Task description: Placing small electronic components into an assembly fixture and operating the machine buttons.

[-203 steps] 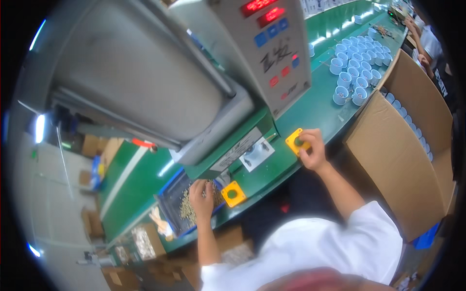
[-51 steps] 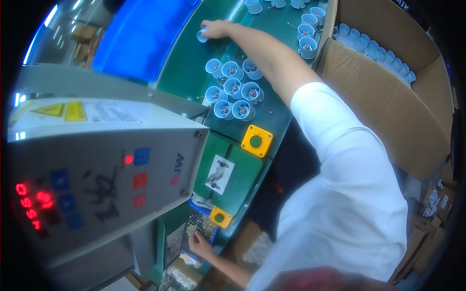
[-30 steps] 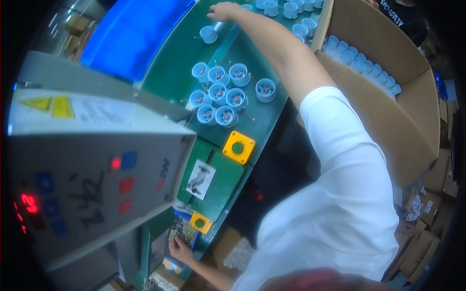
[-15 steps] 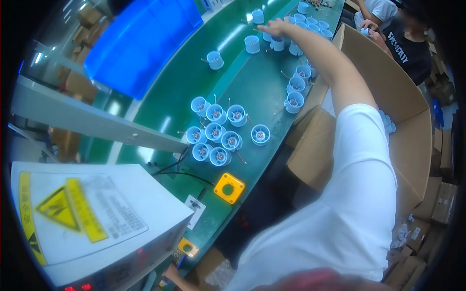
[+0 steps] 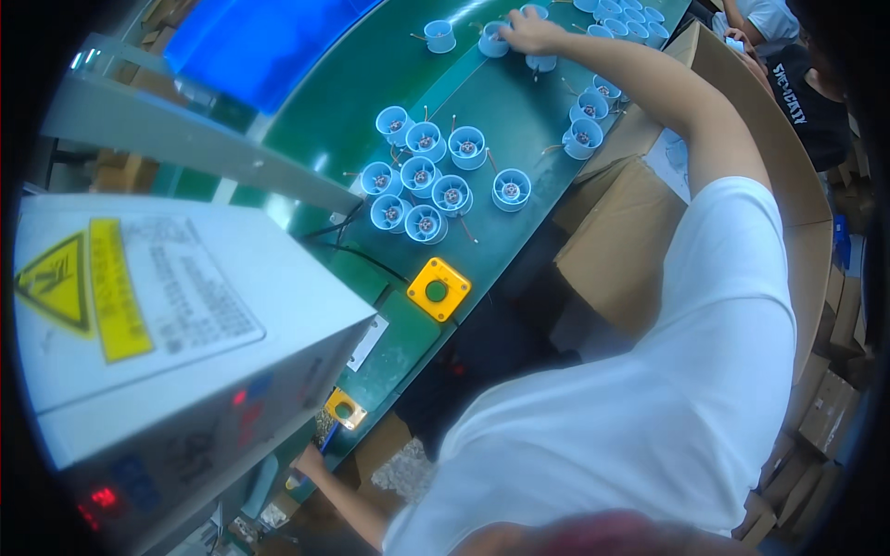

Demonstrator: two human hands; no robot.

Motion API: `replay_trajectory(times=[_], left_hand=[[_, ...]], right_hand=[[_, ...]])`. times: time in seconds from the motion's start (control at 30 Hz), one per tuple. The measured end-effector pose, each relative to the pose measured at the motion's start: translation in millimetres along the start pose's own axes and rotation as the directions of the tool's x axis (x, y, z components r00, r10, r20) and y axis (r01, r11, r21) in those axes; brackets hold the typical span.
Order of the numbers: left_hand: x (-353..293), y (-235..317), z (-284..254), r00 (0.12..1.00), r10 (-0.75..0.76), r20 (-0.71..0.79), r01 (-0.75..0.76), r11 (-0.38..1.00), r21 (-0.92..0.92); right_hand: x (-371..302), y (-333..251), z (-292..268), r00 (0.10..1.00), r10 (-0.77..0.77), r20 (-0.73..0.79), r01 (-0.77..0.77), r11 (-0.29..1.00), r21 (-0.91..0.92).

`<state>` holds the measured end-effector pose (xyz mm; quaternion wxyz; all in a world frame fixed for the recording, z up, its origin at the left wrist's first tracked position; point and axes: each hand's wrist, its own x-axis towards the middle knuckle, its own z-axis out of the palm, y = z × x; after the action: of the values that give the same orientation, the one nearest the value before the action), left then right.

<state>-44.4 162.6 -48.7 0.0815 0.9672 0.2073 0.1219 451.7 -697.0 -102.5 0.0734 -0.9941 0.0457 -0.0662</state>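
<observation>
At the top of the view my right hand reaches far over the green bench, its fingers closed on the rim of a light blue plastic housing. This housing is a short round cup. A second blue housing stands just under the palm, partly covered by it. Several like it, spoked inside and with thin wires sticking out, form a cluster nearer to me. My left hand is low at the left, by the bench edge beside a small yellow switch plate. Its fingers are curled; what they hold is unclear.
A white machine box with yellow warning labels fills the left, below a grey metal arm. A yellow button box sits on the bench. Beyond is a blue bin. Right stand an open carton and a person in black.
The view has shifted, so the bench things sit higher in it. My right hand has drawn back a little toward the near cluster, with housings at its fingers. My left hand stays low at the left.
</observation>
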Motion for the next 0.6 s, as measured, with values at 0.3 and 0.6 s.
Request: replay_trajectory(times=[0.3, 0.6], left_hand=[[-14, -9, -6, 0.994, 0.091, -0.056, -0.095, 0.994, -0.060], [-14, 16, -2, 0.997, 0.072, -0.006, -0.073, 0.987, -0.144]], right_hand=[[-112, -144, -197, 0.871, -0.079, 0.484, -0.074, 0.954, 0.290], [6, 256, -128, 0.946, 0.321, -0.047, -0.324, 0.943, -0.079]])
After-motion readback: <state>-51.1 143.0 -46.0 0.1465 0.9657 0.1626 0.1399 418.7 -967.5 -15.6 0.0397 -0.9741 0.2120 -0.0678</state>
